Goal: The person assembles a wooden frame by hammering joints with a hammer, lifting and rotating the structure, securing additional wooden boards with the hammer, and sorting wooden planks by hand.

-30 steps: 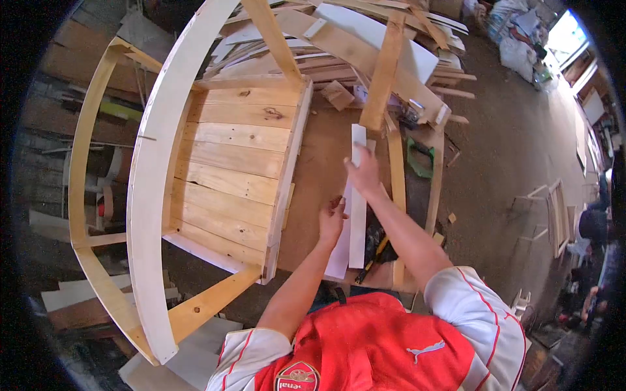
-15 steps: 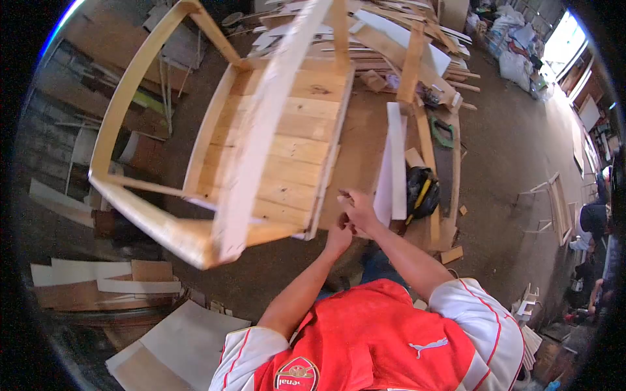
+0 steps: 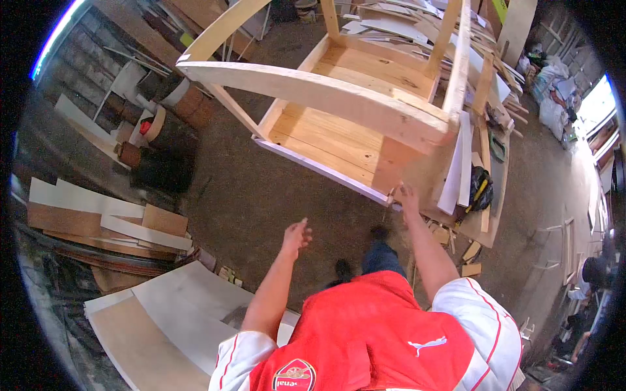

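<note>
My left hand hangs over the dark floor, its fingers partly curled and apart, holding nothing. By the near right corner of a wooden frame is my right hand, at the end of a pale edge strip. Whether its fingers grip the corner is too small to tell. The frame has a slatted plank base and curved rails above it. Right of the frame, white strips lie on a brown board beside a black bag with a yellow-handled tool.
Large pale sheets lie at the lower left, with stacked board offcuts above them. Scrap wood is piled behind the frame. A green-handled saw rests at the right. Small blocks lie near my feet.
The view has swung left, so the frame shows higher and further right, at another angle. My hands, close together before, are now apart, the right one at the frame's corner.
</note>
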Motion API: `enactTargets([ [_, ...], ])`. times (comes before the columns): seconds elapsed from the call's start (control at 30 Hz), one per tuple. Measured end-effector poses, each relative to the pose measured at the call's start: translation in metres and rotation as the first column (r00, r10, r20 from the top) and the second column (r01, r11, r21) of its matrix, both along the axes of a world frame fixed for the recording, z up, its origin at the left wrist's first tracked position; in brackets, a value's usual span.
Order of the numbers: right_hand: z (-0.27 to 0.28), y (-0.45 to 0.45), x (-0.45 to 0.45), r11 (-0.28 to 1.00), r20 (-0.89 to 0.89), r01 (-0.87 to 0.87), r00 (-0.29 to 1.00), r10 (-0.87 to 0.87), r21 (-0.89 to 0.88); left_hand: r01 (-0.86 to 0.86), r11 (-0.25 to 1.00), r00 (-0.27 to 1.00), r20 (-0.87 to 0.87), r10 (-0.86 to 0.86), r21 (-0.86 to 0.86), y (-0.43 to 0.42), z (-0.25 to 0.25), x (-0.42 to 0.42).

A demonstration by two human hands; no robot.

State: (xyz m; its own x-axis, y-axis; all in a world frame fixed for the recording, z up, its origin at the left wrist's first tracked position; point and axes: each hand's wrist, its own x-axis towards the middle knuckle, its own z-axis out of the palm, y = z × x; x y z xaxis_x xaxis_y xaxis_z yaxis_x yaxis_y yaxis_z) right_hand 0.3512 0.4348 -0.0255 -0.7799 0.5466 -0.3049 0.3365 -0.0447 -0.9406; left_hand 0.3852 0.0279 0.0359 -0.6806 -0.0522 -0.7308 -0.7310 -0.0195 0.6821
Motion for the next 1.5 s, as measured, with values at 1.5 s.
enactTargets([
  [1.5, 0.033, -0.045, -0.067, 0.92, 0.251, 0.256, 0.909, -0.333, 0.296, 0.242, 0.814, 0.648, -0.537, -0.541, -0.528, -0.094, -0.182, -0.347],
])
